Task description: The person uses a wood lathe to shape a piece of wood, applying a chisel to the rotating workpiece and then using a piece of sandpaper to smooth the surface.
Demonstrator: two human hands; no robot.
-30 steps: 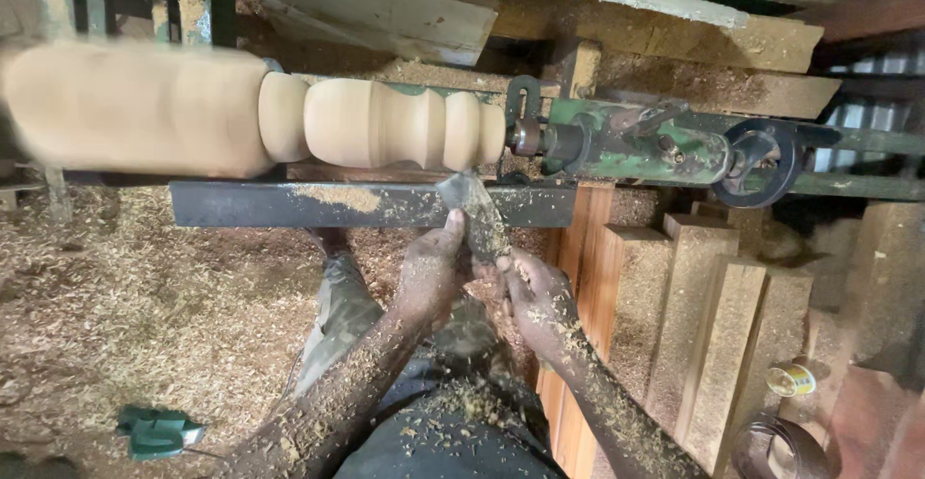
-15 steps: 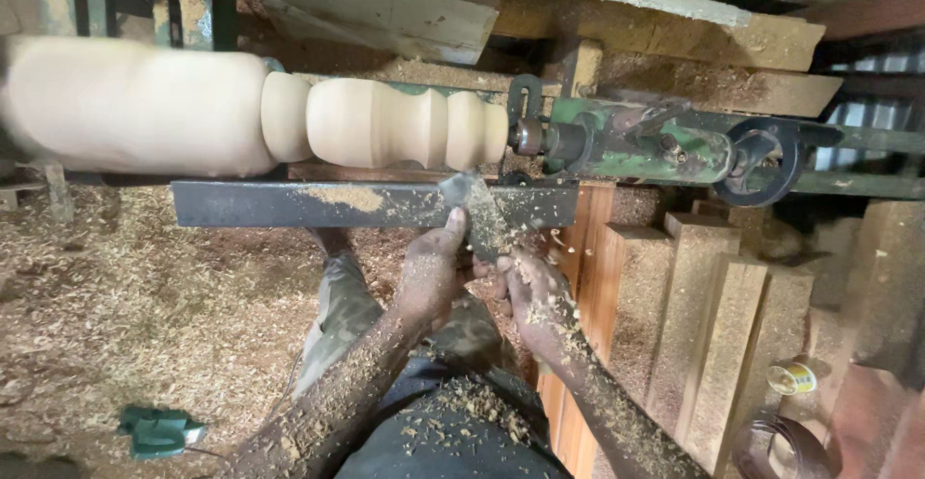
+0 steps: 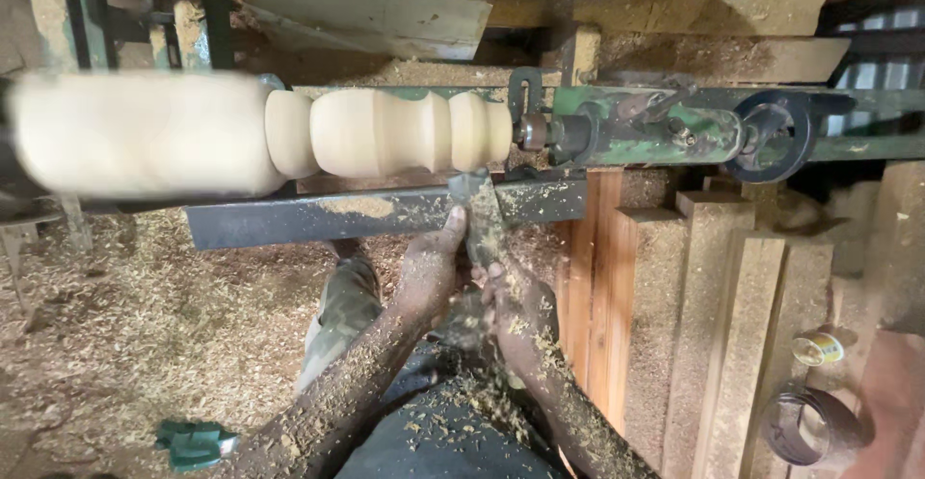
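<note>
Both hands close around a flat steel turning chisel [image 3: 479,211] whose blade lies across the long dark steel tool rest [image 3: 385,214], pointing toward twelve o'clock. The left hand [image 3: 431,272] grips the blade from nine o'clock, thumb pressed along its edge right at the rest; the right hand [image 3: 515,310] clenches the tool lower down, at about five o'clock from the left, fingers wrapped around the shaft. Both hands and forearms are dusted with shavings.

The chisel's tip meets the right end of a pale turned wooden spindle [image 3: 385,132], which lies horizontally just above the rest. This end is already shaped into beads and coves; toward nine o'clock the wood widens into a thick cylinder, blurred by spinning. At three o'clock from the spindle's end sits the green metal tailstock [image 3: 646,132] with its dark round handwheel [image 3: 776,137] — the two touching at a small centre point.

Below the rest, at seven o'clock from the hands, sawdust and shavings [image 3: 145,334] cover the ground, and a small green object [image 3: 193,442] lies there, well apart from the hands. At four o'clock stand rough sawn wooden planks [image 3: 713,344] — upright, side by side — and beyond them a dark ring-shaped item [image 3: 809,426].
</note>
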